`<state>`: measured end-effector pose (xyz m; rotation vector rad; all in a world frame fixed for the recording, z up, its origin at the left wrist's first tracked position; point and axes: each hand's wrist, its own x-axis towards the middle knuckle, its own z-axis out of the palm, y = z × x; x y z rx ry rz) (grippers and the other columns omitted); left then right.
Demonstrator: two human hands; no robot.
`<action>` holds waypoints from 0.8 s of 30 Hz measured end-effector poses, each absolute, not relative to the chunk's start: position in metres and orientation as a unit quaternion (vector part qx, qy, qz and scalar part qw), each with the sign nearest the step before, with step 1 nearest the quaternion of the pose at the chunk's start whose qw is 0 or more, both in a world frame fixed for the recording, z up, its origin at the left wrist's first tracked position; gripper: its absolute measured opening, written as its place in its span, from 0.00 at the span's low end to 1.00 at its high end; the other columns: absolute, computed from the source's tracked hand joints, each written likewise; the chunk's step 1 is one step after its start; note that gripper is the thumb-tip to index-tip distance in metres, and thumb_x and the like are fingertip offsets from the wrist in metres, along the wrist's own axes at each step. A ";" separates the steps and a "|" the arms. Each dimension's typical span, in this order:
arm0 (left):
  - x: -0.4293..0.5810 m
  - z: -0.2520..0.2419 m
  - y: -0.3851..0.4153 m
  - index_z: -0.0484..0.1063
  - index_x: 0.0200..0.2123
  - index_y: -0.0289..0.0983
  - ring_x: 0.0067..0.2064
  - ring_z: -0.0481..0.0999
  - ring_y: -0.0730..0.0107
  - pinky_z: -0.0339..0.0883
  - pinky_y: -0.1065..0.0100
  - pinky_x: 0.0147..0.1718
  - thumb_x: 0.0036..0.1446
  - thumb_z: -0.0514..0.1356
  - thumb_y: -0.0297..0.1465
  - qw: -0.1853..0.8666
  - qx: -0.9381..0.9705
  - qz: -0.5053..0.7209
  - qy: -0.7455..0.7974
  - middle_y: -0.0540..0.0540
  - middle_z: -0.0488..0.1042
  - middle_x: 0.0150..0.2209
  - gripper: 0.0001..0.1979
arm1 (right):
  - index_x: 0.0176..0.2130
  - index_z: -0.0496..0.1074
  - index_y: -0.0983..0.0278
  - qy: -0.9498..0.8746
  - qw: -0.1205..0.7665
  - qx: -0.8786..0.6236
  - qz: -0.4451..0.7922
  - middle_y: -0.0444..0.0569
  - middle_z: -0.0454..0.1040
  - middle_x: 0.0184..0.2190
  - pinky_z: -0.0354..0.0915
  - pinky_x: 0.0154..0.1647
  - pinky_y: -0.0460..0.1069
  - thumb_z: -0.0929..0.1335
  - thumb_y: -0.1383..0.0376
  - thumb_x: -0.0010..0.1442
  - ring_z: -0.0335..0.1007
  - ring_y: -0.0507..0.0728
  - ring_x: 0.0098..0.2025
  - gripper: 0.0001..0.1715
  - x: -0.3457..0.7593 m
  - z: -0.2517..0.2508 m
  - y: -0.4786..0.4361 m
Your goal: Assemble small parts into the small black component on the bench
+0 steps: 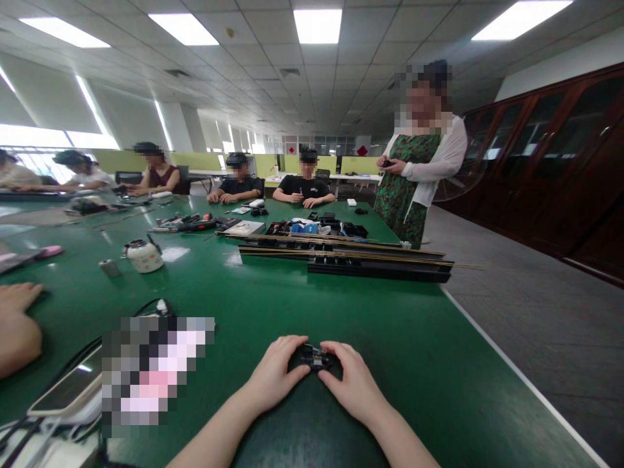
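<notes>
A small black part (314,357) rests on the green table (419,351) close to the near edge. My left hand (277,370) holds its left side with curled fingers. On the other side, my right hand (351,377) grips it the same way, thumb pressed on the part. Both forearms reach in from the bottom of the view. The part's shape is mostly hidden by my fingers.
Long black rails (351,257) with a tray of tools (312,227) lie across the table's middle. A white kettle-shaped object (143,255) stands left. A phone (68,387) and cables lie near left beside another person's hand (17,325). Several people sit at the far end; one stands at right (419,169).
</notes>
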<state>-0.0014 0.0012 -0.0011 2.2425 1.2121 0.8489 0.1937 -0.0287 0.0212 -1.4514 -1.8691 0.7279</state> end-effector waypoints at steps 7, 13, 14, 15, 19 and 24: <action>-0.002 -0.001 0.000 0.65 0.51 0.41 0.50 0.68 0.56 0.62 0.56 0.49 0.51 0.62 0.28 0.224 0.815 0.309 0.436 0.43 0.70 0.48 0.22 | 0.46 0.68 0.60 -0.713 0.326 -0.556 0.276 0.50 0.72 0.45 0.59 0.53 0.54 0.67 0.68 0.48 0.65 0.59 0.49 0.22 0.193 0.020 -0.029; -0.001 0.001 0.000 0.66 0.50 0.41 0.49 0.68 0.57 0.62 0.56 0.49 0.50 0.62 0.28 0.228 0.813 0.303 0.442 0.44 0.71 0.47 0.21 | 0.45 0.69 0.60 -0.715 0.323 -0.557 0.272 0.49 0.72 0.45 0.59 0.53 0.54 0.67 0.68 0.48 0.65 0.59 0.49 0.22 0.194 0.021 -0.029; -0.001 0.001 0.000 0.66 0.50 0.41 0.49 0.68 0.57 0.62 0.56 0.49 0.50 0.62 0.28 0.228 0.813 0.302 0.443 0.44 0.71 0.47 0.21 | 0.45 0.69 0.59 -0.715 0.322 -0.558 0.271 0.49 0.72 0.45 0.59 0.53 0.54 0.67 0.68 0.48 0.65 0.59 0.49 0.22 0.193 0.021 -0.029; -0.001 0.001 0.000 0.66 0.50 0.41 0.49 0.68 0.57 0.62 0.56 0.49 0.51 0.62 0.28 0.229 0.812 0.301 0.444 0.44 0.71 0.47 0.21 | 0.45 0.69 0.59 -0.716 0.321 -0.559 0.270 0.49 0.72 0.45 0.59 0.53 0.54 0.67 0.68 0.48 0.65 0.59 0.49 0.22 0.193 0.021 -0.029; -0.001 0.001 0.000 0.66 0.50 0.41 0.49 0.68 0.57 0.62 0.57 0.49 0.51 0.62 0.27 0.228 0.813 0.301 0.443 0.44 0.71 0.47 0.21 | 0.45 0.69 0.59 -0.716 0.321 -0.559 0.268 0.49 0.72 0.44 0.59 0.52 0.54 0.66 0.69 0.48 0.66 0.59 0.49 0.21 0.193 0.021 -0.028; -0.002 0.001 -0.001 0.66 0.50 0.40 0.48 0.68 0.58 0.62 0.57 0.49 0.52 0.61 0.28 0.226 0.817 0.305 0.435 0.43 0.71 0.47 0.20 | 0.44 0.69 0.59 -0.720 0.324 -0.553 0.266 0.49 0.73 0.43 0.60 0.52 0.54 0.67 0.69 0.48 0.66 0.59 0.48 0.21 0.192 0.022 -0.028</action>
